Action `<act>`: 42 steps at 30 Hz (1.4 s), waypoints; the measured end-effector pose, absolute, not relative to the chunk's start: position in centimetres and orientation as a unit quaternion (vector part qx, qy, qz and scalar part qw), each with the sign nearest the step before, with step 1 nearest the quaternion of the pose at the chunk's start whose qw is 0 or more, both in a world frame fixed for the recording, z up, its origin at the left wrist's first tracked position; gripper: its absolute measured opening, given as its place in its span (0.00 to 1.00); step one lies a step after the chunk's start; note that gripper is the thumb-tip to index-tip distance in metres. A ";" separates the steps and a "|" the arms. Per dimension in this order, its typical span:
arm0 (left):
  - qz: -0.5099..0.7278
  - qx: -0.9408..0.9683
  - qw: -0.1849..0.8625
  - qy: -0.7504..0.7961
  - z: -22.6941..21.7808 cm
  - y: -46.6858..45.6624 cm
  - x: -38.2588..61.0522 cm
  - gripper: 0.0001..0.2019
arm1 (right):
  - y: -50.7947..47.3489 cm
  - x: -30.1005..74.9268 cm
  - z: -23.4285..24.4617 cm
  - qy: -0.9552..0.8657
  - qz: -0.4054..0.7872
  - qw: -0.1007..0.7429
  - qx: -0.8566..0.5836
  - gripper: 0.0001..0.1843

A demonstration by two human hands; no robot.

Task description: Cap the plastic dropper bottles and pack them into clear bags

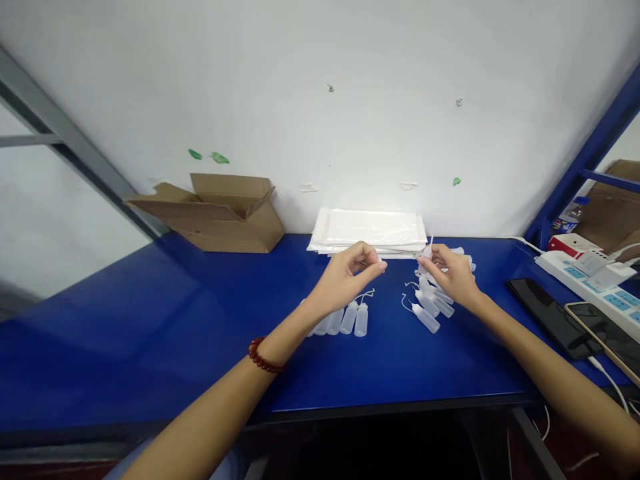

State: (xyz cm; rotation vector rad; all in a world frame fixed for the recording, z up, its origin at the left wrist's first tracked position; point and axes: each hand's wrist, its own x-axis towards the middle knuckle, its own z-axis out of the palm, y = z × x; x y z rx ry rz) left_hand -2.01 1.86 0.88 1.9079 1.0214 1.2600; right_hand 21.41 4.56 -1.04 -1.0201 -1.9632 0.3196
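Note:
My left hand (347, 273) hovers over the blue table (150, 333) with thumb and fingertips pinched together; what they pinch is too small to make out. Below it lies a row of small translucent squeeze bottles (350, 319). My right hand (450, 273) is closed round one small squeeze bottle (427, 253), held upright with its thin tip pointing up. Under and beside that hand lies a second cluster of small bottles (430, 308) with needle caps. A stack of clear plastic bags (370, 230) rests against the wall behind both hands.
An open cardboard box (220, 212) stands at the back left. At the right lie two phones (555, 317), a white power strip (590, 277) with plugs and cables, and a blue shelf post (590, 153). A red bead bracelet (263, 357) circles my left wrist.

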 end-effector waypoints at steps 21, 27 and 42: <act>0.439 0.746 0.386 0.319 0.2 -0.1 -0.3 0.07 | 0.0 19.4 -0.4 -0.810 0.329 0.355 -0.332 0.13; 0.399 0.759 0.408 0.314 0.3 -0.5 -0.3 0.08 | -0.3 19.4 -0.4 -0.801 0.362 0.342 -0.332 0.12; 0.365 0.789 0.354 0.346 0.6 -0.7 -0.5 0.11 | -0.7 19.0 -0.1 -0.733 0.477 0.357 -0.328 0.14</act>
